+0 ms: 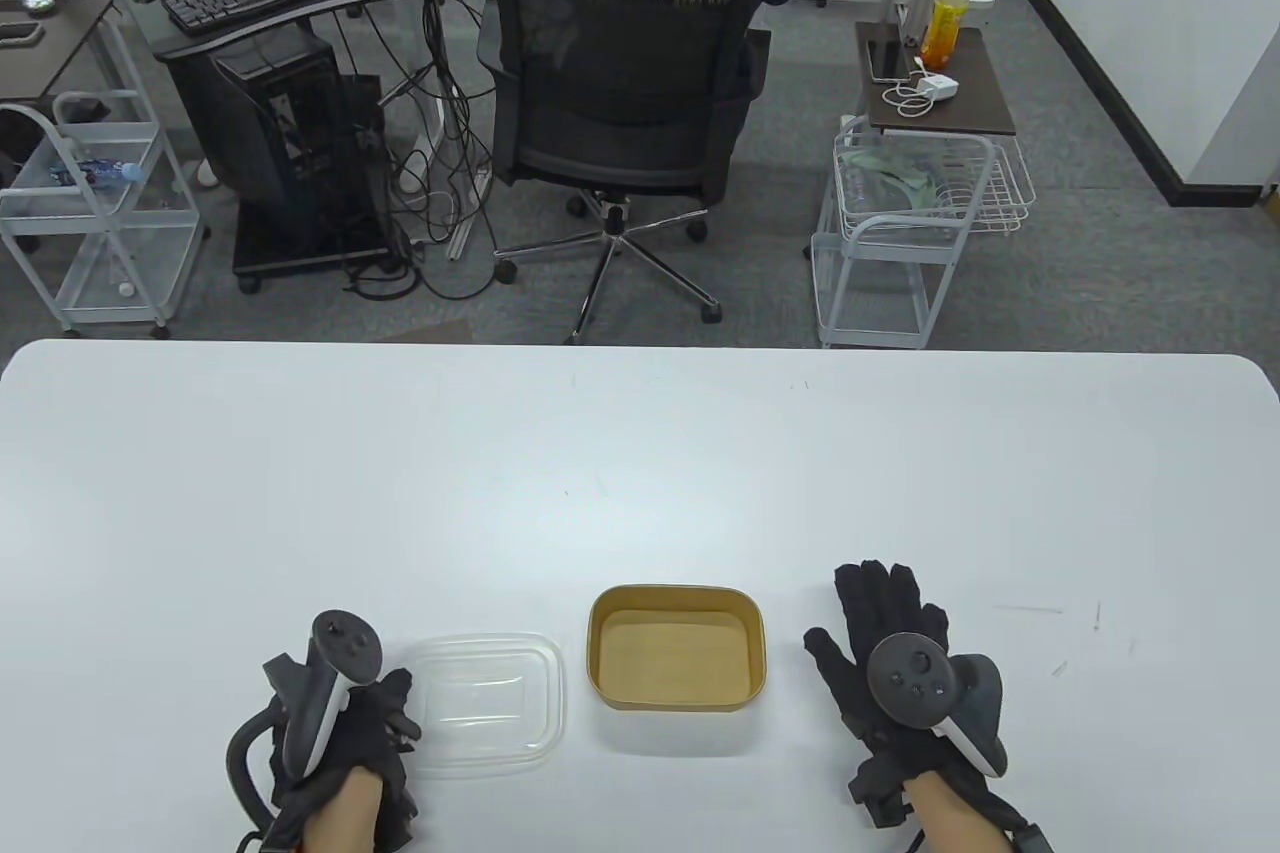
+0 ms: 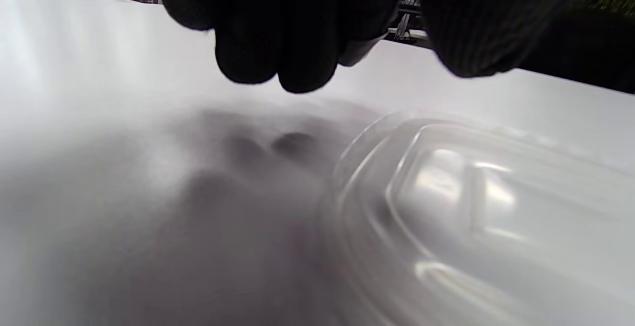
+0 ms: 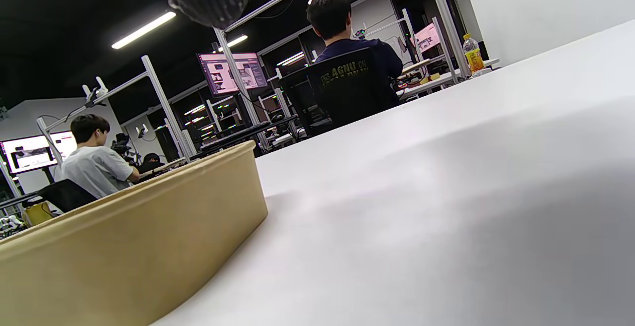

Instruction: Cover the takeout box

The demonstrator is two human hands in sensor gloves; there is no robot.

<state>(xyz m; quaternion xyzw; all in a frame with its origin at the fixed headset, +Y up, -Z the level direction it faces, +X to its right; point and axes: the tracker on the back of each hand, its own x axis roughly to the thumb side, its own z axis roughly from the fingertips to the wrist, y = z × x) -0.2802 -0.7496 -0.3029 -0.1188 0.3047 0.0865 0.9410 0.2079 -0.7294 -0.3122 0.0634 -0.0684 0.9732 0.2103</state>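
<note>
White tabletop [image 1: 640,473] fills the near half of the table view, with an office beyond it. Nearest the person, the left hand [image 1: 340,743] sits just left of the clear plastic lid [image 1: 487,703], its fingers curled; its fingertips [image 2: 297,68] seem to hover just off the lid's edge, though the blurred left wrist view leaves contact unsure. Right of the lid, close but apart, stands the brown paper takeout box [image 1: 677,660], open and uncovered. Right of the box, the right hand [image 1: 900,663] lies flat on the table, fingers spread, grasping nothing. Far beyond the box, a seated person occupies a black mesh office chair [image 1: 620,93].
</note>
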